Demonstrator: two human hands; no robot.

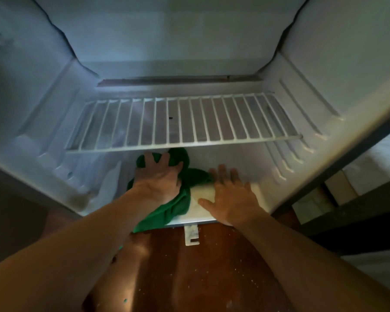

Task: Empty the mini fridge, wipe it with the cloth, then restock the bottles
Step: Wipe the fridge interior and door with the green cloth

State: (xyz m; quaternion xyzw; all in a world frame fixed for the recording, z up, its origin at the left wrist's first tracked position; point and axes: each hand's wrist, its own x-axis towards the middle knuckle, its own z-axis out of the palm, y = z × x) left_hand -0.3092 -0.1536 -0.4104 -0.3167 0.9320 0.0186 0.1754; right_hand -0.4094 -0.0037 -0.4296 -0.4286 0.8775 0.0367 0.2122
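The mini fridge (43,113) stands open in front of me, white inside, with no bottles in view. A white wire shelf (182,122) spans its middle. On the fridge floor (252,167) below the shelf lies a green cloth (180,206), bunched up, with one end hanging over the front lip. My left hand (160,176) presses down on the cloth with fingers spread over it. My right hand (230,194) lies flat on the bare fridge floor just right of the cloth, fingers apart, holding nothing.
The fridge door (347,154) hangs open at the right, its dark edge running diagonally. A small white bracket (191,236) sticks out under the fridge's front lip. Below it is a reddish-brown floor (200,278) speckled with white crumbs.
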